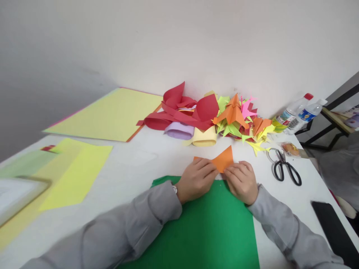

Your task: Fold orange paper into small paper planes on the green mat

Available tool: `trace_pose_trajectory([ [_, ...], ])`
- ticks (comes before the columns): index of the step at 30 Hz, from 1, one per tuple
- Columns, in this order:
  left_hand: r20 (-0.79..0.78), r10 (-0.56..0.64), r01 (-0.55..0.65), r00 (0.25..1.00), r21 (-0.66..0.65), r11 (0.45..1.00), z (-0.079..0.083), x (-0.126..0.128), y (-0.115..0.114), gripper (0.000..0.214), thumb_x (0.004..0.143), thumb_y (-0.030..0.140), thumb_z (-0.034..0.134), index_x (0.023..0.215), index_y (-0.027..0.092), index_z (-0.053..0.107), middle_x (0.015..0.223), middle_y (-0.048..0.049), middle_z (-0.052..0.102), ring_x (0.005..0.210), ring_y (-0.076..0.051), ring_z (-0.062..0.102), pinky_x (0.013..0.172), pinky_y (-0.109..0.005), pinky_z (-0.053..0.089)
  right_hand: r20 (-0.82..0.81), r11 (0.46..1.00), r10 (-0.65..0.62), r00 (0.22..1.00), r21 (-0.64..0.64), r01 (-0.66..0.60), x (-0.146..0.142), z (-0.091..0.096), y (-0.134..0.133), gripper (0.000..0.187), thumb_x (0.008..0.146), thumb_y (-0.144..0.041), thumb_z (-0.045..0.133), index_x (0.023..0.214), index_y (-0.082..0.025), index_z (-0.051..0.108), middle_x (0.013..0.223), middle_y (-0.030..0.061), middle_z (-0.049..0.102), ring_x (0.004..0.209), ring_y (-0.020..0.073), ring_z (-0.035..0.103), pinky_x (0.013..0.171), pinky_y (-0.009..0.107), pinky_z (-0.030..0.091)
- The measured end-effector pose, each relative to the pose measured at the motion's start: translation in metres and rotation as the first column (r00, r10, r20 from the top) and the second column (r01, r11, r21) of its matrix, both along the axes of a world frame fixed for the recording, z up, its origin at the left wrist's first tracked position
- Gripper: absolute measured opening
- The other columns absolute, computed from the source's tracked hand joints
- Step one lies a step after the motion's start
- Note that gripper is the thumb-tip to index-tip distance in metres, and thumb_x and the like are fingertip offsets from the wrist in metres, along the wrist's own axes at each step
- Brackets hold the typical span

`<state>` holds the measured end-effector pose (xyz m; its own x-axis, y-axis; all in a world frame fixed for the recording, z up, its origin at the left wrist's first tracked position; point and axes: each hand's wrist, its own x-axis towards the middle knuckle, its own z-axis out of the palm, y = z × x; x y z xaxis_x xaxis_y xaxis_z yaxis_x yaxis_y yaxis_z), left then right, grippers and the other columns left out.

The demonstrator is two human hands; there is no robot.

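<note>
My left hand point(195, 179) and my right hand point(241, 181) rest side by side on the white table point(140, 160), fingers curled and pressed down on a folded orange paper point(224, 158). One pointed corner of that paper sticks up and away from my fingers. Both hands lie at the far edge of a large green sheet point(207, 228). Grey sleeves cover both forearms, and a watch shows at my left wrist.
A heap of folded paper figures and red strips point(213, 116) lies against the wall. Scissors point(284, 168) lie right of my hands, two water bottles point(298, 114) beyond them. Yellow sheets point(75, 172) and a larger sheet stack point(112, 114) lie left. A dark phone point(331, 224) sits at the right edge.
</note>
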<state>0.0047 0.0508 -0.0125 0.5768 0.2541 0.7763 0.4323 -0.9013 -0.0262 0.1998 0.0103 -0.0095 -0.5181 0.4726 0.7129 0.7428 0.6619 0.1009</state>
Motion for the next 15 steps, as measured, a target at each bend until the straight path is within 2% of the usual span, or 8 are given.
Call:
trace_pose_trajectory([
  [7,-0.042,-0.035,0.036,0.999,0.031,0.999,0.0016,0.0018,-0.0001,0.015,0.088,0.011,0.049,0.088,0.016,0.062,0.082,-0.0047,0.069,0.078,-0.017,0.058,0.067,-0.032,0.047,0.048,1.000,0.014,0.999,-0.001,-0.014,0.0025,-0.0018,-0.0008,0.015,0.086,-0.011,0.056,0.095,-0.017,0.066,0.088,0.0046,0.074,0.083,0.0182,0.062,0.083,0.038,0.044],
  [15,0.008,0.000,0.000,1.000,0.000,1.000,0.0036,-0.0004,0.0015,0.013,0.084,0.008,0.053,0.089,0.016,0.062,0.084,-0.0038,0.071,0.080,-0.019,0.057,0.070,-0.034,0.046,-0.029,1.000,-0.018,0.999,0.023,0.019,0.0030,0.0027,-0.0008,0.019,0.082,-0.007,0.056,0.096,-0.017,0.065,0.083,0.0050,0.074,0.079,0.0191,0.062,0.077,0.038,0.044],
])
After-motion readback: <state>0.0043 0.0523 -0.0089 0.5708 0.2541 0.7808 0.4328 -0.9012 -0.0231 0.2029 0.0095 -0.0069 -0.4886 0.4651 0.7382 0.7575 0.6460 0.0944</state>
